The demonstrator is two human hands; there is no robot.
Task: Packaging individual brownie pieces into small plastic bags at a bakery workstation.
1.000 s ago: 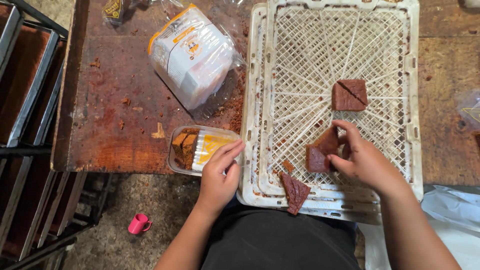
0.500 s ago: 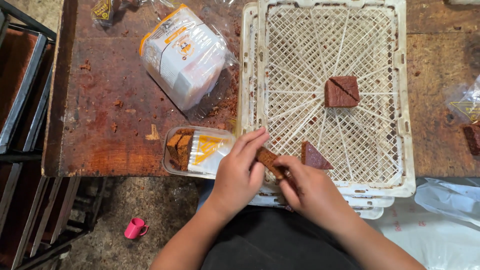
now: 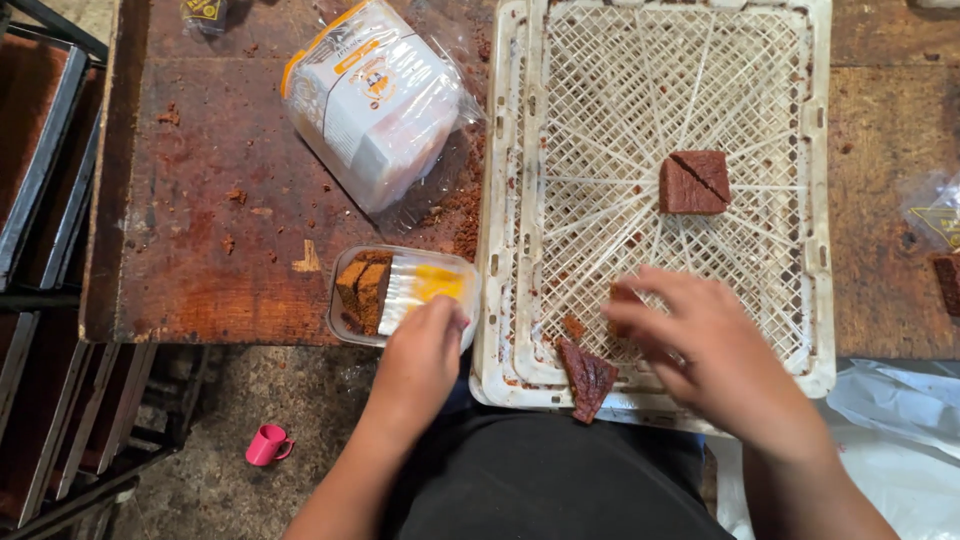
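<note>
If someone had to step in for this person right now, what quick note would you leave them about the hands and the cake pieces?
Left hand: at the near end of the clear plastic container, fingers touching its edge; whether it grips is hard to tell.
Right hand: spread over the near part of the white lattice crate, fingers on a small brown piece mostly hidden beneath them.
Things: container sits on the wooden table and holds brown cake slices at its left end. One square cake piece lies in the crate; a torn piece rests on its near rim. A bag of empty containers lies behind.
Done: container partly filled.
Left: loose pieces in the crate.
</note>
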